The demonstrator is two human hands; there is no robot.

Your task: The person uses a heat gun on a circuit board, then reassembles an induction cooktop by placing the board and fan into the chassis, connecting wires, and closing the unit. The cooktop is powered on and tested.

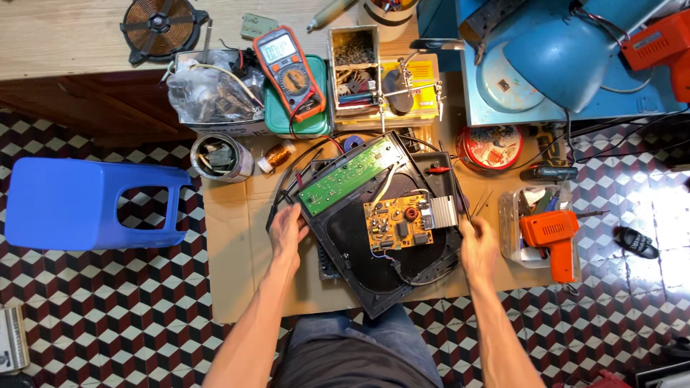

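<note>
An opened black appliance base [359, 248] lies tilted on a cardboard sheet [237, 266] in front of me. Inside it sit a green circuit board [346, 176] along the upper left edge and an orange circuit board [394, 224] with a silver heat sink [440, 212]. My left hand [287, 230] grips the housing's left edge just below the green board. My right hand [478, 244] rests at the housing's right edge, fingers curled against it. A black cable loops along the base's lower rim.
A blue plastic stool [86, 205] stands at the left. An orange multimeter [290, 72] lies on a green box. A clear tub with an orange solder gun [553, 237] is at the right, a blue lamp [560, 61] above, a metal can [219, 156] and a copper wire spool [277, 154] nearby.
</note>
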